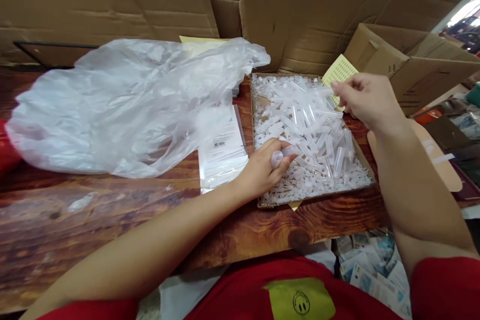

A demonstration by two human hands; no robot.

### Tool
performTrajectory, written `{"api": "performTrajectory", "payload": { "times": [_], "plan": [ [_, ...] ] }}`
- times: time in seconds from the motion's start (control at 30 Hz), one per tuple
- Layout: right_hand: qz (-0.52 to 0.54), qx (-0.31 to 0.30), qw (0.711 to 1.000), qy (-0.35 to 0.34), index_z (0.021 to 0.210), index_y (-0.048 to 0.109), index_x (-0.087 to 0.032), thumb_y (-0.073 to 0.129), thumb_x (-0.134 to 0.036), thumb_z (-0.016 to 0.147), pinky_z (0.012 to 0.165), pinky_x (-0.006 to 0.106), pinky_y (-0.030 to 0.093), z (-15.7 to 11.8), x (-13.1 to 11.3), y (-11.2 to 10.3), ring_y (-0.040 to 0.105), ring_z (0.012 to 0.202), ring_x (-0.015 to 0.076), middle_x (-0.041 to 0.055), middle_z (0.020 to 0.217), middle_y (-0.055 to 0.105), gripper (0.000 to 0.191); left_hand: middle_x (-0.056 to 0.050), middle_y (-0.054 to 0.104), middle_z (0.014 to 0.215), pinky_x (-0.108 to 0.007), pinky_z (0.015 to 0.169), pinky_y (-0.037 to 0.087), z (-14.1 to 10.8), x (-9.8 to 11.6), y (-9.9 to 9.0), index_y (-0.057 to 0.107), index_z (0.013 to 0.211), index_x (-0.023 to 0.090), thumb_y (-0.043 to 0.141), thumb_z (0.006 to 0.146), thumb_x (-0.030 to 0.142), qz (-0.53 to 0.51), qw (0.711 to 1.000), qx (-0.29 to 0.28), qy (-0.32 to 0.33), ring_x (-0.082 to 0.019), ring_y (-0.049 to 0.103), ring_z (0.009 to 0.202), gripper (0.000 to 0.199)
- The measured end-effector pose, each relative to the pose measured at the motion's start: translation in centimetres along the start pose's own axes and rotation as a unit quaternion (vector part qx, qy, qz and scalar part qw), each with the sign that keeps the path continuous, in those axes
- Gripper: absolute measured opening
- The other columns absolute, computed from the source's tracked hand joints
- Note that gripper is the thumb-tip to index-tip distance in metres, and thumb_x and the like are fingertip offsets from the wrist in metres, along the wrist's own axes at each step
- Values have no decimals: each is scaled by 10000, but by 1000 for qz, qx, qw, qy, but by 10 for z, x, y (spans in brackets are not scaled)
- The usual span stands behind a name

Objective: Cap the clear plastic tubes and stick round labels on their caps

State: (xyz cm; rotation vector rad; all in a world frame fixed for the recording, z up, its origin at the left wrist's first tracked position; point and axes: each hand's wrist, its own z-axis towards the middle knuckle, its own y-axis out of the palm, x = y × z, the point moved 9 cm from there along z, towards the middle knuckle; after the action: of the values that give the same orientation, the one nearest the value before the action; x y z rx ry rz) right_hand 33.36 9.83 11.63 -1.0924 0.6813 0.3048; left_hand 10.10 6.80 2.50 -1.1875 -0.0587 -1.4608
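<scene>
Seated worker at a wooden table (112, 210), both bare forearms extended toward a shallow cardboard tray (318, 199) heaped with clear plastic tubes and small white caps. The left hand (262, 170) rests on the tray's near-left corner, fingers curled around one clear tube (281, 155) lying across them; the right hand (369, 100), raised above the tray's far-right side with wrist bent, pinches the end of another tube (323, 92) between thumb and fingertips. A crumpled clear plastic bag (123, 105) lies to the left of the tray, partly over flat sealed packets (221, 150).
</scene>
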Motion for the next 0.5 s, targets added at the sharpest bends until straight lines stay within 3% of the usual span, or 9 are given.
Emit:
{"api": "performTrajectory", "payload": {
  "times": [0.03, 0.1, 0.2, 0.3, 0.37, 0.43, 0.5],
  "plan": [
    [-20, 40, 999, -3, 785, 641, -171, 662, -556, 932, 652, 348, 471, 10, 3, 0, 584, 601, 149, 38, 651, 629, 413, -81, 682, 964, -343, 844, 526, 1, -2, 0, 593, 1012, 176, 514, 1015, 359, -2, 1000, -8, -17, -208, 649, 930, 199],
    [-61, 44, 997, -16, 914, 657, -171, 652, -575, 933, 766, 430, 514, 23, 8, 15, 650, 752, 232, 82, 777, 678, 405, -66, 674, 938, -337, 823, 513, 1, -7, -1, 569, 965, 188, 509, 1010, 378, -13, 999, -13, -47, -199, 639, 892, 204],
    [-89, 22, 990, -105, 1125, 636, -180, 649, -565, 926, 878, 484, 513, 16, -3, 34, 664, 940, 294, 131, 1012, 704, 434, -47, 663, 924, -327, 811, 502, 0, -11, -2, 547, 946, 197, 532, 997, 405, -42, 996, -20, -75, -188, 624, 865, 215],
    [-93, -132, 958, -238, 986, 672, -209, 637, -434, 930, 816, 399, 508, -27, -27, 61, 655, 880, 239, 77, 950, 711, 234, -33, 651, 918, -318, 792, 495, 0, -14, 0, 538, 942, 199, 654, 931, 441, -65, 993, -34, -88, -188, 608, 850, 268],
    [-76, -277, 902, -321, 888, 681, -217, 616, -318, 928, 771, 340, 498, -70, -40, 81, 646, 820, 193, 36, 859, 704, 127, -27, 645, 930, -318, 797, 496, 0, -15, 1, 535, 952, 203, 735, 870, 405, -73, 993, -43, -85, -193, 604, 858, 296],
    [-57, -345, 863, -364, 874, 689, -216, 565, -193, 923, 742, 299, 500, -104, -46, 91, 638, 788, 162, 24, 840, 696, 135, -28, 637, 949, -325, 820, 501, 0, -15, 3, 528, 967, 204, 733, 851, 306, -74, 993, -50, -78, -198, 608, 882, 256],
    [-73, -357, 848, -386, 857, 707, -203, 537, -108, 908, 739, 295, 509, -121, -45, 100, 643, 801, 167, 42, 846, 694, 201, -36, 630, 967, -339, 856, 504, 0, -14, 3, 516, 979, 203, 686, 856, 235, -71, 993, -53, -73, -209, 615, 919, 213]
  ]
}}
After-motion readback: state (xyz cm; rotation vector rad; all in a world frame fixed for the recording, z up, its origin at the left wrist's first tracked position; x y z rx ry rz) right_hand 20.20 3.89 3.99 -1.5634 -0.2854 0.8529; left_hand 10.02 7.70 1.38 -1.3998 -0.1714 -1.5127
